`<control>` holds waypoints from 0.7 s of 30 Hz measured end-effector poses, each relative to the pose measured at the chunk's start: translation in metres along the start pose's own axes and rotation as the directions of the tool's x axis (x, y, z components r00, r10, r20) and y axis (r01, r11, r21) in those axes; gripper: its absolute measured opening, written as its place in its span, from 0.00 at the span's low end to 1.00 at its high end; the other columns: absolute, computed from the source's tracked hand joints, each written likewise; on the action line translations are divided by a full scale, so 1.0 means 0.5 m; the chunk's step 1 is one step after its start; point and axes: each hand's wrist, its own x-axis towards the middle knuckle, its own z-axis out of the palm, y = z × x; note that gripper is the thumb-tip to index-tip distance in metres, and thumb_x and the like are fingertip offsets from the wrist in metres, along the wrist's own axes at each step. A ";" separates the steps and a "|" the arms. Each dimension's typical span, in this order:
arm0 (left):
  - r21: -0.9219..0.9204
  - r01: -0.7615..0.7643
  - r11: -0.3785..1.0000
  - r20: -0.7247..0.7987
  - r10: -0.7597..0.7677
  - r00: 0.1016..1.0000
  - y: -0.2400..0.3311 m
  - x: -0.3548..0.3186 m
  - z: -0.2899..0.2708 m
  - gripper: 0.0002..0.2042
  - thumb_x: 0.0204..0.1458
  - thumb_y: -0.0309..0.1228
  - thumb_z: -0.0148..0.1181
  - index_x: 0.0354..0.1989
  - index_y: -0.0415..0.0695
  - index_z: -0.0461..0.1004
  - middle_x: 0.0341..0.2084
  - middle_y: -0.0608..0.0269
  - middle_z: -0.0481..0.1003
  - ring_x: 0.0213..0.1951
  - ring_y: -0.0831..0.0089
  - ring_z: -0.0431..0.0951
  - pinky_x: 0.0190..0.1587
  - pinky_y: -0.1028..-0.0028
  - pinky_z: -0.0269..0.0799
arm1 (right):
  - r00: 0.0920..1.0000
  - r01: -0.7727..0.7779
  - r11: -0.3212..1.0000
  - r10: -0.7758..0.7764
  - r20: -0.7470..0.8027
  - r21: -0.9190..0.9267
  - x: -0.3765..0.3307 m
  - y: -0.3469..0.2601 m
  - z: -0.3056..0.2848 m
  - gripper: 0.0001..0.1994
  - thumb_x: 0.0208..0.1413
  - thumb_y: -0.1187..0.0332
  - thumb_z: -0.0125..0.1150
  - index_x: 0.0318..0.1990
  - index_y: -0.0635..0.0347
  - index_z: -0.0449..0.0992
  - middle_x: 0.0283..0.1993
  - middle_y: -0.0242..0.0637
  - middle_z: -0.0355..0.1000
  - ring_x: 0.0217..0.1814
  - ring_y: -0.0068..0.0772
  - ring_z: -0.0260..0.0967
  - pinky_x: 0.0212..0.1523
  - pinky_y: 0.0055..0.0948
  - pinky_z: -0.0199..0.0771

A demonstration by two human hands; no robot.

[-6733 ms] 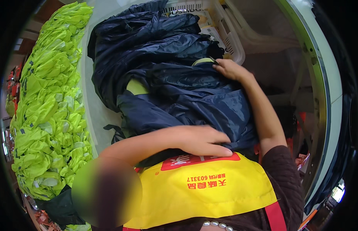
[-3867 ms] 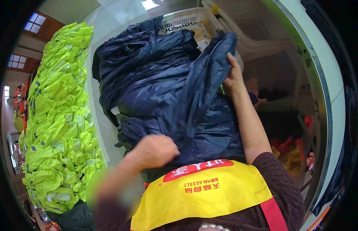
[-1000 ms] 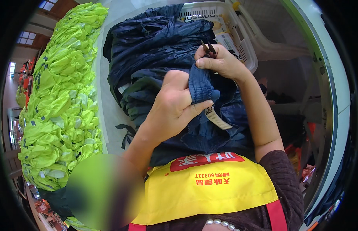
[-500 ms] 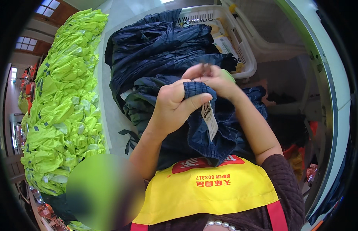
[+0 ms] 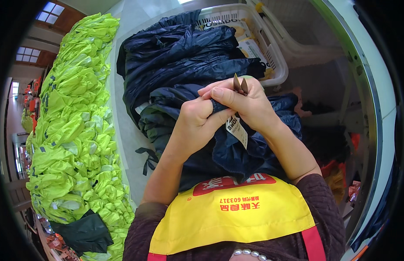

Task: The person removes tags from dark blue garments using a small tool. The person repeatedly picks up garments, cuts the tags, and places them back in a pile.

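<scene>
The dark blue garment (image 5: 228, 152) lies between the left hand (image 5: 195, 124) and the right hand (image 5: 247, 104), which meet at its gathered edge, and from there it hangs down toward the yellow apron (image 5: 237, 217). On the far left, a long heap of lime-yellow garments (image 5: 76, 130) runs along the pale table (image 5: 129, 163), with a dark cloth (image 5: 86, 232) lying on its near end. Next to the right come a thin dark strap (image 5: 148, 159) on the table and, beyond the hands, a pile of dark blue garments (image 5: 178, 56). Farther right is a white basket (image 5: 282, 71) with packages (image 5: 254, 51) inside. The hands themselves cover much of the gathered edge (so only a small part of it can be seen), and a white label (image 5: 237, 131) hangs just below the fingers. The left hand is folded tightly, its thumb pressing the fabric against the curled fingers. The right hand is also bent closed; it grasps a small pair of snips (image 5: 240, 85), whose two blades point upward, slightly apart, while its thumb touches the left hand's fingers or the fabric, which one cannot be told.
</scene>
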 end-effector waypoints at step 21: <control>-0.413 0.162 0.896 0.032 -0.164 0.986 -0.001 0.000 0.010 0.05 0.48 0.22 0.60 0.33 0.36 0.77 0.24 0.65 0.75 0.27 0.80 0.73 0.31 0.82 0.67 | 0.977 0.015 0.819 0.109 0.182 -0.573 -0.028 -0.062 -0.137 0.23 0.61 0.53 0.40 0.47 0.66 0.69 0.32 0.37 0.67 0.35 0.27 0.64 0.38 0.24 0.64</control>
